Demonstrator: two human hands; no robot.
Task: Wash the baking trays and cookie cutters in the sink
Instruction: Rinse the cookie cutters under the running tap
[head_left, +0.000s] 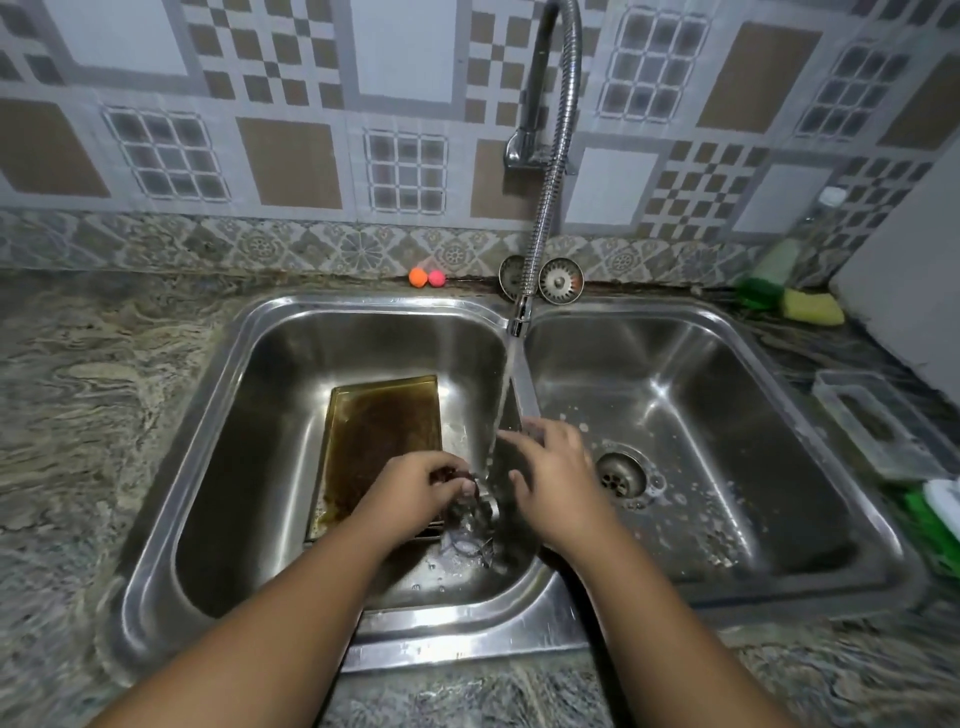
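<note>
Double steel sink (291, 332) set in a mottled stone counter (93, 395). Patterned tile wall (291, 156) behind, in grey, white and brown. Flexible tap (550, 171) hangs over the divider between the basins; water (501, 405) runs into the right edge of the left basin. Two strainers (560, 281) lean against the wall behind the tap, two small balls (427, 277), orange and pink, just left of them. Sponges (810, 306), green and yellow, at the right rear corner. Clear tub (878, 421) on the counter right of the sink. Right basin holds only suds and the drain (621, 474).

Green and white item at the right edge is cut off; cannot identify. Splash and blur hide what lies under the stream.

Tray (384, 431), brown-stained, stands tilted in the left basin, its near end behind the left forearm. Left hand (421, 486) is curled tight on a small dark piece (457, 475), likely a cutter; shape unclear. Right hand (550, 478) sits just beside it, across the stream, fingers bent around a dark object (511, 467) in the water; grip not clear. Both hands are in front and right of the tray.
</note>
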